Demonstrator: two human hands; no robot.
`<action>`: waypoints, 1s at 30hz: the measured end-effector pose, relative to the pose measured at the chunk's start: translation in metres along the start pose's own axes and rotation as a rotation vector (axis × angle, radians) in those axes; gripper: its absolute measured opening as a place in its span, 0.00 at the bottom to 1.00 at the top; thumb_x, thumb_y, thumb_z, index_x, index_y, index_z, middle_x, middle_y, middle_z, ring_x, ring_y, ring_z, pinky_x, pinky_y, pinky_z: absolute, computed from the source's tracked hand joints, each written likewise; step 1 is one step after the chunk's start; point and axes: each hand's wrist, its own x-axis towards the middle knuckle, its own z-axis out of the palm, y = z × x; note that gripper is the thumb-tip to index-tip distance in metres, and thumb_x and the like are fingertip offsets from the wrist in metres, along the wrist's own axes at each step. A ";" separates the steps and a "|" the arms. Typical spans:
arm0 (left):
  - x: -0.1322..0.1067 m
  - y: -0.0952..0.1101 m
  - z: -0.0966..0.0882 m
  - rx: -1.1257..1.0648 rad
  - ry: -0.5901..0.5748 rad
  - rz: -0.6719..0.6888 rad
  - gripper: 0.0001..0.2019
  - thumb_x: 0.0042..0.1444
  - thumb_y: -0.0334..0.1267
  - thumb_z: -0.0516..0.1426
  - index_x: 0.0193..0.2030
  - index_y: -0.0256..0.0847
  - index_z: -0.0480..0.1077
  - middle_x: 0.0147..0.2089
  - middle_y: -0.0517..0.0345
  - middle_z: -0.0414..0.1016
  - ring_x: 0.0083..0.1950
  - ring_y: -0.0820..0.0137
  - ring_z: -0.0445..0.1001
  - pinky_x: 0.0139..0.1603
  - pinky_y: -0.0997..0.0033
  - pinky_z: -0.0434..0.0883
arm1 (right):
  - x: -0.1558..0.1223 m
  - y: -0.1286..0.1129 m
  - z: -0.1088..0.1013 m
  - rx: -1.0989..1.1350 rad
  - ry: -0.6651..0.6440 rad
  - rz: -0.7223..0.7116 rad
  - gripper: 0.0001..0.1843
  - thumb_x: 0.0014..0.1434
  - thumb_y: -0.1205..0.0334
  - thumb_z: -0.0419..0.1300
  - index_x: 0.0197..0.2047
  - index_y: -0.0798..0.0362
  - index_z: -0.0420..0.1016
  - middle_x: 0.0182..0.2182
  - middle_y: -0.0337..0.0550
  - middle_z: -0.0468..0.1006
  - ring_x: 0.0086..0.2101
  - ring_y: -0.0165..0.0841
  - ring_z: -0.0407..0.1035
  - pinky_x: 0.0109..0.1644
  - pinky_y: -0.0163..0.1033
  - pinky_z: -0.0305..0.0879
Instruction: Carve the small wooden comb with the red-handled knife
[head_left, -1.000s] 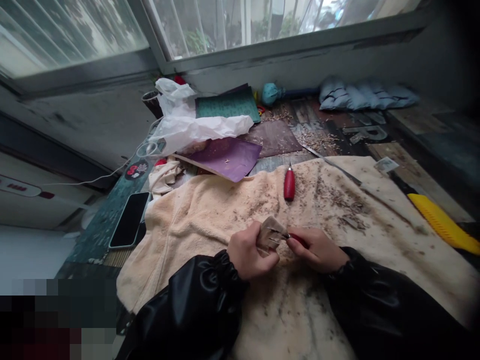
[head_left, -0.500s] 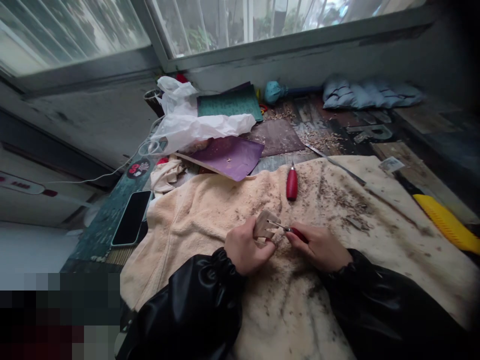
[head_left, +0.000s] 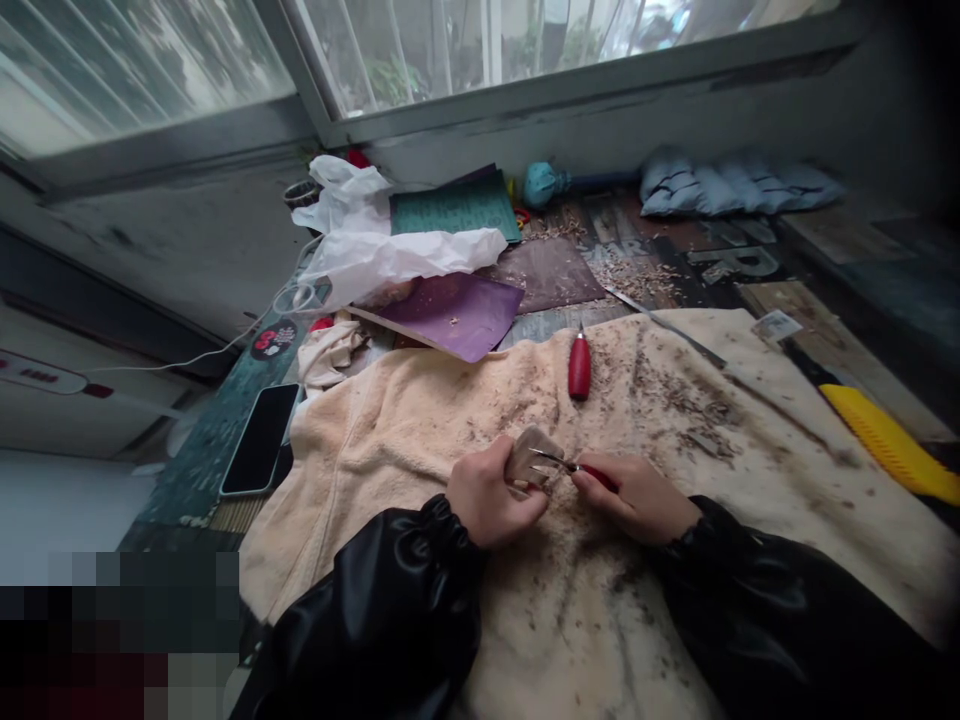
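Observation:
My left hand (head_left: 496, 497) is closed around a small pale wooden piece (head_left: 529, 452), with notches along its right side. In my right hand (head_left: 639, 497) is a carving tool (head_left: 598, 477) with a red handle and a thin metal shaft, held in a closed grip. Its tip points left and lies against or just over the notched side of the wood; exact contact cannot be made out. A second red-handled carving tool (head_left: 579, 367) lies on the beige towel (head_left: 390, 430) beyond my hands, its point facing away. Wood shavings dot the towel around both hands.
On the left lies a phone (head_left: 261, 440). Purple sheet (head_left: 450, 310), white plastic bag (head_left: 420, 255) and green sheet (head_left: 450, 212) are piled behind the towel. A long thin metal tool (head_left: 667, 325) rests at the towel's far edge; a yellow-handled tool (head_left: 889, 440) is at right.
The carving tool's shaft has turned slightly and its tip sits a little further left on the wood. Both hands stay in nearly the same place; the whole view has shifted slightly.

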 end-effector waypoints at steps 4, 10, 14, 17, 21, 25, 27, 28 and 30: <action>0.002 0.001 -0.001 -0.024 0.045 -0.038 0.08 0.40 0.38 0.56 0.27 0.41 0.59 0.20 0.65 0.59 0.21 0.76 0.59 0.23 0.76 0.58 | -0.001 0.001 0.008 -0.108 0.161 0.036 0.26 0.60 0.43 0.36 0.25 0.52 0.63 0.21 0.42 0.70 0.24 0.31 0.67 0.29 0.34 0.57; 0.003 -0.002 -0.001 -0.047 0.051 -0.022 0.08 0.41 0.38 0.55 0.28 0.40 0.61 0.20 0.65 0.60 0.21 0.75 0.61 0.23 0.76 0.59 | -0.001 -0.006 0.007 -0.152 0.155 0.049 0.24 0.60 0.45 0.37 0.24 0.51 0.60 0.18 0.39 0.67 0.21 0.30 0.64 0.26 0.33 0.56; 0.002 -0.003 -0.001 -0.056 0.024 0.048 0.10 0.40 0.37 0.56 0.32 0.40 0.63 0.22 0.63 0.63 0.22 0.74 0.63 0.25 0.75 0.61 | -0.001 -0.006 -0.002 -0.036 0.005 0.035 0.22 0.60 0.48 0.38 0.23 0.51 0.59 0.18 0.37 0.66 0.22 0.28 0.63 0.27 0.32 0.56; 0.000 -0.003 0.001 -0.059 0.012 0.060 0.13 0.40 0.37 0.56 0.36 0.40 0.65 0.24 0.62 0.66 0.23 0.73 0.65 0.26 0.75 0.63 | -0.001 -0.001 -0.005 -0.003 -0.038 -0.006 0.22 0.60 0.48 0.39 0.23 0.52 0.59 0.19 0.37 0.65 0.22 0.27 0.62 0.27 0.32 0.55; 0.000 0.000 0.001 -0.022 0.050 0.045 0.12 0.40 0.37 0.56 0.35 0.40 0.65 0.23 0.61 0.67 0.23 0.72 0.66 0.26 0.74 0.63 | -0.001 0.003 -0.001 -0.077 0.107 -0.056 0.23 0.60 0.47 0.40 0.22 0.52 0.59 0.17 0.36 0.62 0.20 0.26 0.59 0.25 0.32 0.53; 0.001 0.001 0.000 0.006 0.067 0.024 0.09 0.40 0.38 0.55 0.31 0.40 0.63 0.22 0.62 0.65 0.23 0.72 0.65 0.25 0.74 0.62 | -0.002 0.003 0.003 -0.136 0.221 -0.085 0.23 0.60 0.47 0.40 0.21 0.52 0.60 0.16 0.35 0.61 0.18 0.25 0.58 0.24 0.31 0.52; 0.001 0.001 -0.001 -0.012 0.046 0.017 0.10 0.40 0.38 0.56 0.32 0.40 0.63 0.23 0.61 0.66 0.23 0.72 0.65 0.25 0.74 0.62 | -0.001 0.003 0.002 -0.149 0.203 -0.081 0.24 0.60 0.46 0.40 0.21 0.52 0.59 0.15 0.35 0.61 0.18 0.25 0.58 0.24 0.31 0.52; 0.001 0.001 -0.001 -0.024 0.035 0.014 0.10 0.40 0.38 0.56 0.32 0.40 0.63 0.23 0.61 0.66 0.23 0.73 0.65 0.25 0.74 0.62 | 0.000 0.003 0.001 -0.153 0.185 -0.071 0.24 0.60 0.46 0.40 0.20 0.51 0.59 0.15 0.35 0.62 0.17 0.25 0.58 0.23 0.31 0.52; 0.001 0.000 0.000 -0.047 0.018 0.008 0.10 0.40 0.38 0.56 0.31 0.40 0.63 0.22 0.62 0.65 0.22 0.73 0.64 0.25 0.75 0.62 | 0.001 0.002 0.000 -0.153 0.136 -0.051 0.24 0.60 0.46 0.39 0.20 0.51 0.59 0.15 0.36 0.63 0.18 0.26 0.59 0.23 0.31 0.53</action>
